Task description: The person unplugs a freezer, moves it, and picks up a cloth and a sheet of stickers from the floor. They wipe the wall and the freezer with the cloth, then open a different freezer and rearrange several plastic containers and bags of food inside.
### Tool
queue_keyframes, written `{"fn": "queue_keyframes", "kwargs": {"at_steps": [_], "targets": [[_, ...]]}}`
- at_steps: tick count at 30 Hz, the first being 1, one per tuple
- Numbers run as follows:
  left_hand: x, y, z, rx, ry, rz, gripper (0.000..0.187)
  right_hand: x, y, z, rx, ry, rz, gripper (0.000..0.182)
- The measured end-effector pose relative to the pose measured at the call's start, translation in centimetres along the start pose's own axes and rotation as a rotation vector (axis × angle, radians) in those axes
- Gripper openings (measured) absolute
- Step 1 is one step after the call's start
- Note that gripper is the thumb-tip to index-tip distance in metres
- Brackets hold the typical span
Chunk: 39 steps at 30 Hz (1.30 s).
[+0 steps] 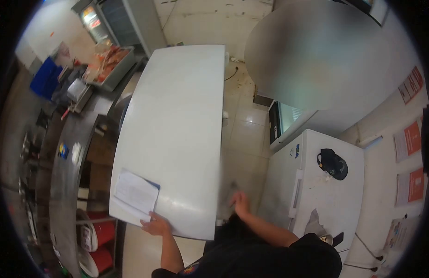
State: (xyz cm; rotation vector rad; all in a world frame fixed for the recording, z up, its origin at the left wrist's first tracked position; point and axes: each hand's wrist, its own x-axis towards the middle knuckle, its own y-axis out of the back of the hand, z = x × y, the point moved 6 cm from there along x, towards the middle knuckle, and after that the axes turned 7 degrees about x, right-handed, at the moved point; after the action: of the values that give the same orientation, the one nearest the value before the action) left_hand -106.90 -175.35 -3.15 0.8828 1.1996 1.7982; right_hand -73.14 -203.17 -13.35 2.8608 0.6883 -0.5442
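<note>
An open notebook [136, 192] with white pages and a blue cover edge lies at the near left corner of a long white freezer lid [177, 120]. My left hand [157, 225] is at the notebook's lower corner, thumb on the page and fingers closed about its edge. Off the lid's right side, over the floor, is my right hand [241, 204], its fingers closed. A small dark blurred shape shows just above those fingers; I cannot tell what it is.
At right stands a white chest freezer [312, 134] with a dark cap [332, 164] and a phone [337, 239] on it. A metal counter [66, 153] runs along the left, holding a tray [115, 72] of orange-red packets. Red-and-white buckets [102, 235] sit below.
</note>
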Motion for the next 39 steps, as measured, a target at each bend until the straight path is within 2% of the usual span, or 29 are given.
{"fn": "queue_keyframes", "kwargs": {"at_steps": [1,2,4,6,8,10,12,14,16,20,22,24,25,28,31,39], "targets": [[1.2,-0.9,-1.2,-0.007,-0.044,0.058,0.08,-0.2,0.2,-1.6,-0.062,0.021,0.067,0.028],[2.5,-2.5,-2.8,-0.01,-0.078,0.119,0.08,-0.6,-0.4,-3.7,-0.096,0.011,0.028,0.028],[4.4,-3.3,-4.2,0.043,-0.079,0.16,0.079,-1.3,-2.2,-10.9,-0.138,0.229,0.087,0.027],[5.9,-2.3,-4.9,-0.012,-0.117,0.18,0.08,-1.4,-5.4,-14.6,-0.134,0.326,-0.038,0.027],[7.7,-2.1,-5.9,-0.002,-0.096,0.177,0.083,-2.2,-10.3,-18.8,-0.047,0.566,-0.099,0.03],[9.6,-1.7,-6.6,0.023,-0.095,0.134,0.084,-2.8,-16.5,-22.4,-0.156,0.661,-0.266,0.038],[11.3,-1.3,-7.1,0.058,-0.031,0.123,0.084,-2.5,-23.8,-23.2,-0.333,0.773,-0.366,0.04],[11.4,-1.1,-7.3,0.084,0.016,0.105,0.084,-3.3,-29.8,-22.7,-0.334,0.84,-0.521,0.041],[12.3,-1.0,-7.7,0.028,0.016,0.03,0.085,-3.2,-35.1,-19.9,-0.397,0.834,-0.575,0.039],[15.0,-1.0,-8.7,0.02,0.017,0.03,0.083,-3.9,-41.9,-13.5,-0.499,0.803,-0.742,0.033],[15.7,-1.2,-9.1,-0.025,-0.007,0.082,0.082,-4.9,-42.6,-11.7,-0.532,0.736,-0.757,0.03],[16.7,-1.4,-9.3,-0.039,-0.001,0.072,0.082,-6.5,-43.0,-10.8,-0.67,0.943,-0.782,0.029],[16.8,-1.3,-9.4,-0.054,0.0,0.069,0.082,-6.9,-42.8,-10.3,-0.68,0.935,-0.779,0.029],[17.0,-0.8,-8.9,-0.045,-0.004,0.037,0.082,-7.6,-41.6,-10.2,-0.766,0.979,-0.785,0.039],[17.3,-0.8,-8.7,-0.028,-0.01,0.038,0.083,-8.9,-40.1,-10.7,-0.758,1.084,-0.892,0.052],[17.0,-0.8,-8.9,-0.039,-0.045,0.139,0.088,-7.8,-34.7,-10.9,-0.676,1.085,-0.87,0.061]]}}
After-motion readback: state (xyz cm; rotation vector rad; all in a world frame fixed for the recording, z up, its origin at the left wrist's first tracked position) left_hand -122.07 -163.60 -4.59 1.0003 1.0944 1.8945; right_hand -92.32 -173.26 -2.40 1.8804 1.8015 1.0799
